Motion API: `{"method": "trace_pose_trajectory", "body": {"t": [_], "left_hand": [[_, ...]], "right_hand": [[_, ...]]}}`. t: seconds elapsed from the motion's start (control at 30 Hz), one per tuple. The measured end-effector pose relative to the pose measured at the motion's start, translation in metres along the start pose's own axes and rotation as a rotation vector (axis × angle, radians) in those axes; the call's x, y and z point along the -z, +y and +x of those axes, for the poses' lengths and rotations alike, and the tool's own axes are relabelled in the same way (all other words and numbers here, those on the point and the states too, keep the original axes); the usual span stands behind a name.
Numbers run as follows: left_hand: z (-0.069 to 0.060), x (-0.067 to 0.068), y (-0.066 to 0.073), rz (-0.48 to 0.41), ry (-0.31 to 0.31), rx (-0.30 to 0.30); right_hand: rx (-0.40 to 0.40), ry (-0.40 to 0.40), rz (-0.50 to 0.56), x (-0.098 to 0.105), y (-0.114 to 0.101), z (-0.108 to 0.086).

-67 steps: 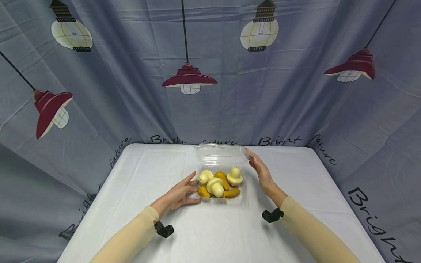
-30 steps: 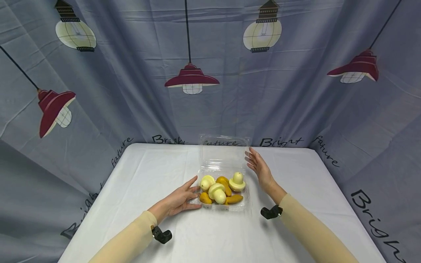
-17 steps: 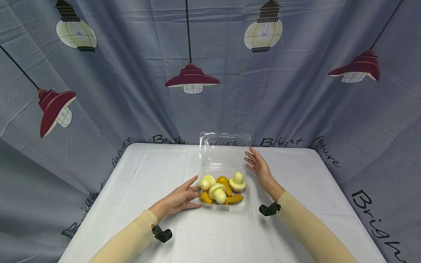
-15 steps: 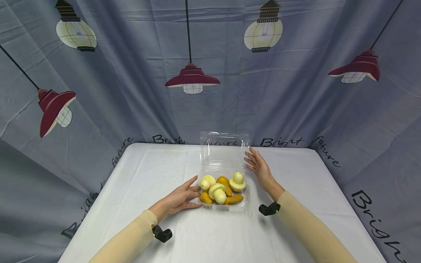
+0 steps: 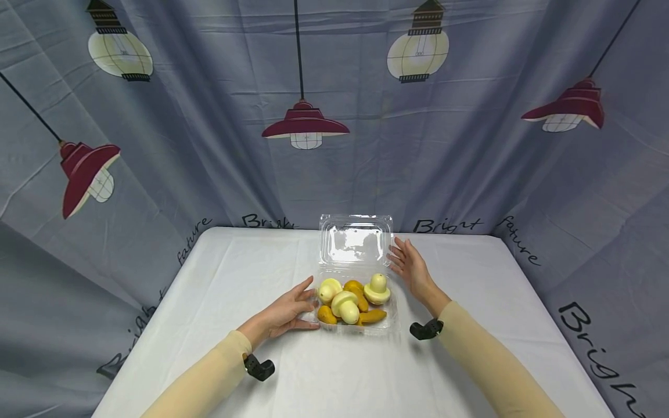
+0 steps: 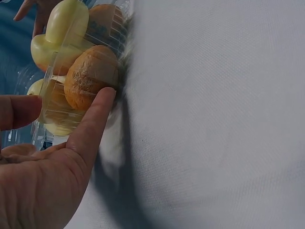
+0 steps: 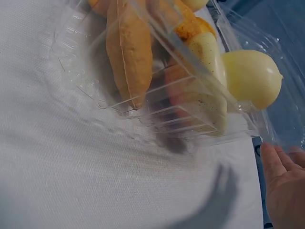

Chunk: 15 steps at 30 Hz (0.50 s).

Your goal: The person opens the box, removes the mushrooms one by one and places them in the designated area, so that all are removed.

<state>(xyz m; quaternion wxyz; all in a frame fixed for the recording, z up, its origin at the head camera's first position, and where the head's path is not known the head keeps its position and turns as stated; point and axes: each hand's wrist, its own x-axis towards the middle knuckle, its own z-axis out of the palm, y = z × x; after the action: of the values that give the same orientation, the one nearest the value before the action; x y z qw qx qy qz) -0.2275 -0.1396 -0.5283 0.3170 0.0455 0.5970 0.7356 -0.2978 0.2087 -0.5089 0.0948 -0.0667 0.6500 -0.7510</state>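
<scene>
A clear plastic clamshell box stands on the table, its lid raised and leaning away from me. Inside lie several pale yellow, mushroom-shaped gourds and several orange-brown, tapered pieces, ridged in the right wrist view. My left hand is at the box's left side with its fingers spread; in the left wrist view one straight finger lies along the wall. My right hand is beside the lid's right edge, fingers loosely extended; whether they touch it I cannot tell. Neither hand grips anything.
The white cloth-covered table carries the box near its middle. Behind and beside it hangs a grey-blue curtain printed with lamps and lettering. A black wrist camera sticks out from each sleeve.
The lid has swung up and then back, away from me, and now catches glare. My right hand has followed near its edge and shifted slightly. My left hand has stayed beside the box.
</scene>
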Motion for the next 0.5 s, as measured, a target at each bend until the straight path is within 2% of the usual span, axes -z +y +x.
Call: {"method": "trace_pose_trajectory", "body": {"t": [0.13,0.4,0.5], "left_hand": [[0.0012,0.0010,-0.0002,-0.003,-0.004,0.004],[0.0007,0.0024,-0.0011,-0.026,-0.004,0.005],[0.0000,0.0027,-0.0012,-0.021,-0.008,0.002]], "right_hand": [[-0.021,0.004,0.042,0.0009,0.0023,0.0008],[-0.081,0.021,0.045,0.0019,0.0065,0.0019],[-0.098,0.024,0.077,0.0035,0.0082,0.0024]]}}
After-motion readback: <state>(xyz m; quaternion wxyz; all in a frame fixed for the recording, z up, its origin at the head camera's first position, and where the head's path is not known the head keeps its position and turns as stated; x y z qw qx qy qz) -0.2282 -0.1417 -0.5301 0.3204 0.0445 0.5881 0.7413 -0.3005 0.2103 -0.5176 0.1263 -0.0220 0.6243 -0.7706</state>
